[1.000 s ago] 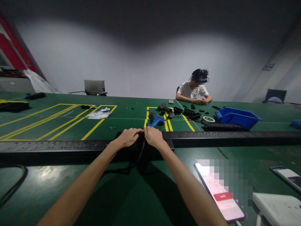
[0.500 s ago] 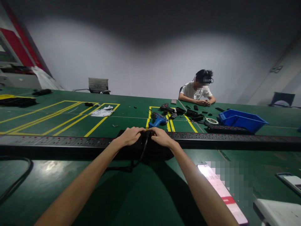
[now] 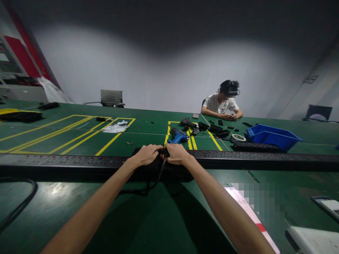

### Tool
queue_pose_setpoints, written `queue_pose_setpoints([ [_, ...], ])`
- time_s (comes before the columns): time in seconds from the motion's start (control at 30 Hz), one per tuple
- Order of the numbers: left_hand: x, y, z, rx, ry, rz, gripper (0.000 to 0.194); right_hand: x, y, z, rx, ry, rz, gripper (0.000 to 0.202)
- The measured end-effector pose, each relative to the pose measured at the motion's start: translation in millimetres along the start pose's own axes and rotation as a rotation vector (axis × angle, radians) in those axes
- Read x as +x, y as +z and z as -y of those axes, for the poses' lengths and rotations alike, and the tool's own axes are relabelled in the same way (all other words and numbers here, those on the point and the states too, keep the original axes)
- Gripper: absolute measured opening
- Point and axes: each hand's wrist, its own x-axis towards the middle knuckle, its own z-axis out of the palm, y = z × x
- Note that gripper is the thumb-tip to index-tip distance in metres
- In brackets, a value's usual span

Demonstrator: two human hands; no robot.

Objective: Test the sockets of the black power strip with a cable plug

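Note:
A long black socket strip [image 3: 238,160] with red-marked outlets runs across the green table [image 3: 148,218]. At its middle my left hand [image 3: 148,154] rests on a black part, fingers bent together beside a black cable [image 3: 160,173]. My right hand [image 3: 177,153] is closed round the cable's top end, where the cable meets the strip. The fingertips of both hands nearly touch, and what lies between them is mostly hidden. Just beyond my right hand lies a blue power drill [image 3: 179,136].
Behind the drill lie another drill [image 3: 187,122] and black parts [image 3: 217,129]. A blue bin [image 3: 274,135] and a tape roll [image 3: 238,137] are to the right. White cloths [image 3: 116,127] lie left. A person [image 3: 221,102] sits across the table. A phone [image 3: 251,215] is near my right forearm.
My right hand has shifted slightly left and closed further round the cable's end. My left hand is almost where it was. The view has tilted slightly.

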Motion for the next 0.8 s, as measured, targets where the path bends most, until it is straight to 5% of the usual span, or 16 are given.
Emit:
queue_pose_setpoints([
  [0.33, 1, 2.3, 3, 0.008, 0.010, 0.006, 0.042, 8, -1, 4, -0.074, -0.021, 0.006, 0.044],
  [0.8, -2, -3.2, -3, -0.007, -0.012, 0.001, 0.045, -1, 5, -6, 0.131, -0.004, -0.039, 0.038],
])
